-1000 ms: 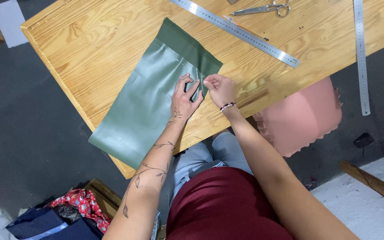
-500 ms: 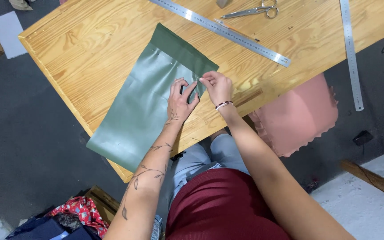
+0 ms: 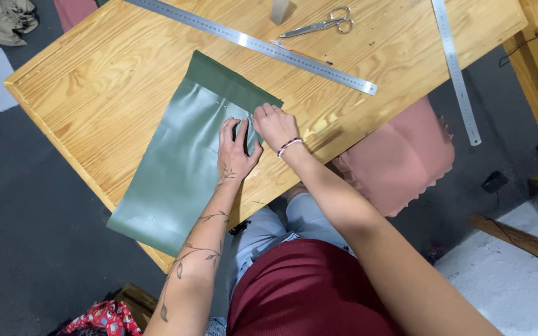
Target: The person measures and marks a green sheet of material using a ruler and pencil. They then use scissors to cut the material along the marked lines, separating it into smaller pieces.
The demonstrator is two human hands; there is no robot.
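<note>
A: Green sheet [image 3: 182,168], glossy, with a darker folded band at its far end: where does it lie?

B: Flat on the wooden surface [image 3: 94,93], beneath both hands. Left hand [image 3: 235,149]: fingers spread, pressing the sheet. Right hand [image 3: 275,124]: fingers pinched on the sheet's right edge.

A: Beyond the fingers?

B: A long steel ruler [image 3: 250,43], then scissors [image 3: 319,25]; a second ruler [image 3: 456,68] far right.

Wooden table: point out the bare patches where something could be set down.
On the wooden table, bare wood lies left of the green sheet, and between the long ruler and both hands. It is crowded by the scissors.
</note>
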